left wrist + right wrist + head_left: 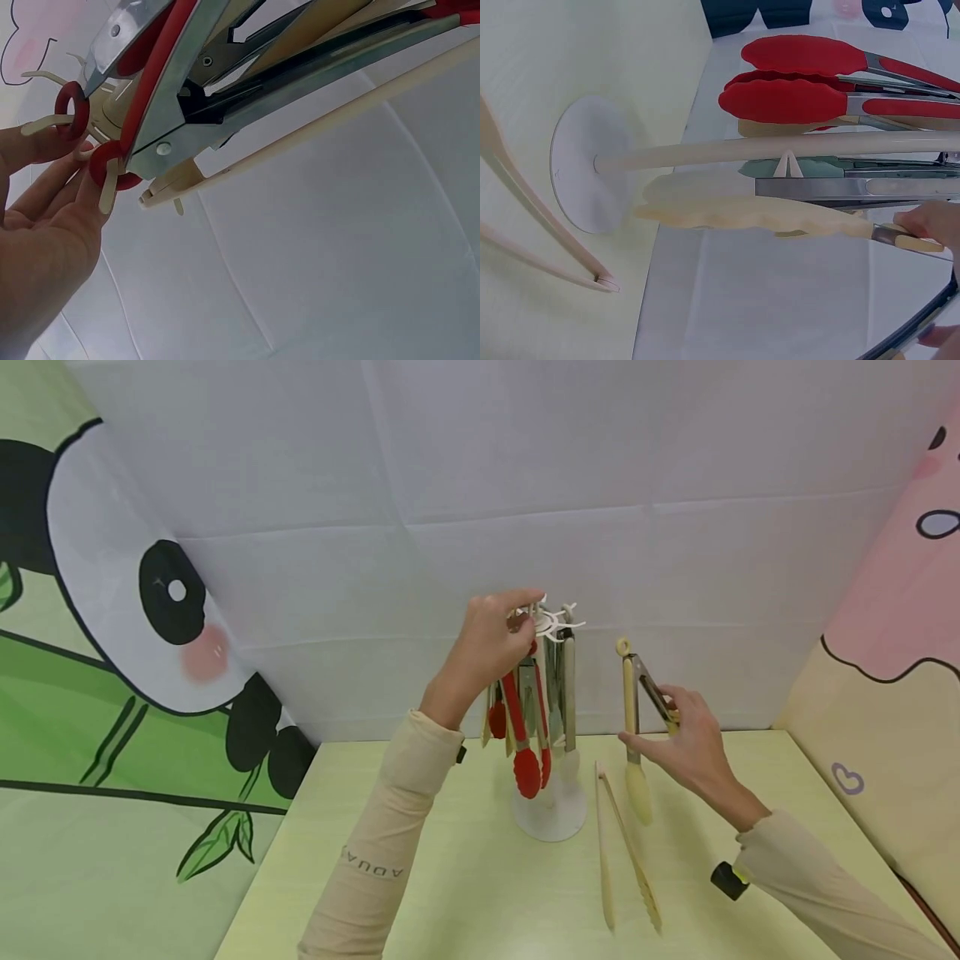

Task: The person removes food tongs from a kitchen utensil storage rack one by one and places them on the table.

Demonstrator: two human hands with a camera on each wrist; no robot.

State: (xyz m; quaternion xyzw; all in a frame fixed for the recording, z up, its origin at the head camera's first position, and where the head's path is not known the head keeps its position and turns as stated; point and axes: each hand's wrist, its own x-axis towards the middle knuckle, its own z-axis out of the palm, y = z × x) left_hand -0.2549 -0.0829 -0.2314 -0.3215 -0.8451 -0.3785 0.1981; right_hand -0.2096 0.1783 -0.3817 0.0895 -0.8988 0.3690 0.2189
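Observation:
A white rack with curved hooks (551,625) carries several hanging tongs. My left hand (495,631) grips the rack's top, fingers among the hooks. In the left wrist view, its fingertips lie right by the red hanging rings (73,110) of tongs on those hooks. My right hand (686,743) holds a pair of pale yellow tongs (630,702) by the arms, to the right of the rack. These tongs are spread, hinge ring up, with one tip (638,793) pointing down. In the right wrist view, the yellow head (757,214) overlaps the hanging tongs.
Red-tipped tongs (527,772) hang at the rack's front, with a green-headed pair (787,167) behind the post. The rack's round white base (551,818) stands on the pale table (465,893). Wooden-looking tongs (630,852) lie spread in front of it. A white cloth backdrop (450,568) rises behind.

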